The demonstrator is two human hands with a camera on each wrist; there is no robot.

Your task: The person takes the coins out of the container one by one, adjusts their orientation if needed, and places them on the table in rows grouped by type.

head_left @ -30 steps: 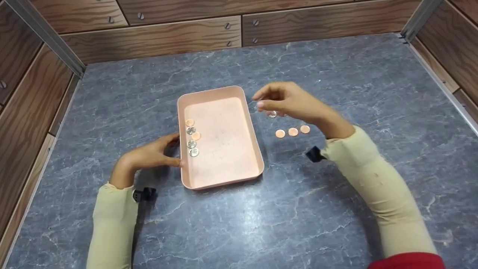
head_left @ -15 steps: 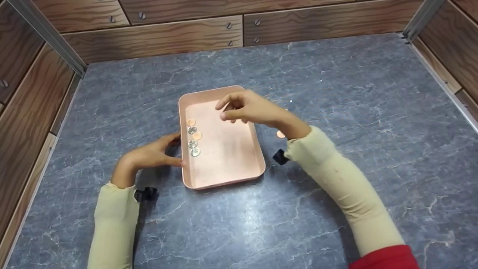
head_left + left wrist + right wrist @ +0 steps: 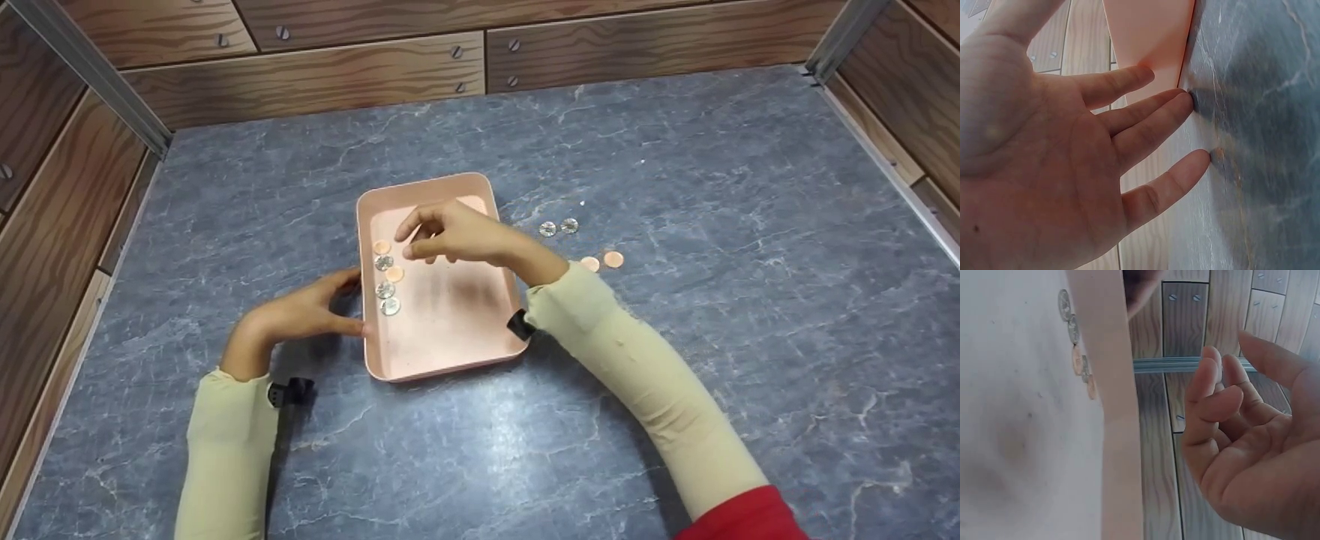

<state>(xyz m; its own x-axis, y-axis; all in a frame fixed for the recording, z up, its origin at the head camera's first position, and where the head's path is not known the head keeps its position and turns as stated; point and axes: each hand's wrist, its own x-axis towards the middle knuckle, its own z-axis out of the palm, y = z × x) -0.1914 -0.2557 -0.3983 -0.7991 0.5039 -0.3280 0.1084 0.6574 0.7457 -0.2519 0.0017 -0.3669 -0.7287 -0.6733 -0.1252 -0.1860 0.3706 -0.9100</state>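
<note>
A pale pink rectangular tray [image 3: 450, 363] lies on the grey marbled surface, with several copper and silver coins along its left inner side; a copper coin [image 3: 394, 274] and a silver coin [image 3: 389, 306] are among them. My left hand [image 3: 304, 309] rests against the tray's left outer wall, fingers spread, the thumb touching the wall. In the left wrist view those fingers are extended beside the pink wall. Above the tray hovers my right hand [image 3: 457, 232], loosely curled near the coins. In the right wrist view no coin shows between its thumb and fingers.
Right of the tray, two silver coins [image 3: 559, 227] lie side by side. Nearer are copper coins [image 3: 613, 259], one partly hidden by the right sleeve [image 3: 637, 367]. Wood-patterned walls [image 3: 300, 82] border the surface at the back and sides.
My right hand has moved left from above the table coins to over the tray, near the coins inside. The left hand and the tray have stayed in place.
</note>
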